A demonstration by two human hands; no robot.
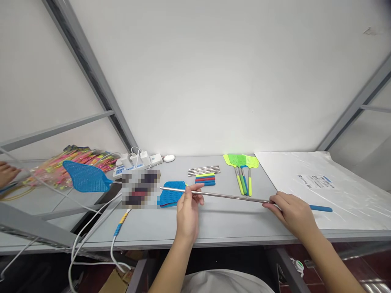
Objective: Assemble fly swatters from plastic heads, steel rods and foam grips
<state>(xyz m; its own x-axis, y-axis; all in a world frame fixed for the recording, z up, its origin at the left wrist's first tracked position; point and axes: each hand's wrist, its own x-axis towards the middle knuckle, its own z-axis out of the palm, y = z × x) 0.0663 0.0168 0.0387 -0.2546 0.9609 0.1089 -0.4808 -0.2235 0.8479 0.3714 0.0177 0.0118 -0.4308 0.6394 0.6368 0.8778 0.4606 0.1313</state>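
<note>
Both hands hold one blue fly swatter (86,177) with a long metal rod, stretched almost level above the table. Its mesh head is at the left, and its blue handle end sticks out at the right. My left hand (188,211) is closed around the middle of the rod, thumb and fingers pinching it. Toward the handle, my right hand (290,211) grips the rod with fingers wrapped over it. Below and behind the rod lie a stack of blue swatter heads (171,195), several coloured handle grips (205,179) and several bare metal rods (204,170).
Green and yellow swatters (241,160) lie at the back. White wrapping with a label (317,181) covers the right side. A power strip (128,169) with plugs and white cables (91,226) is at the left. Beyond the frame are bagged colourful items (76,162) and another person's hand (7,174).
</note>
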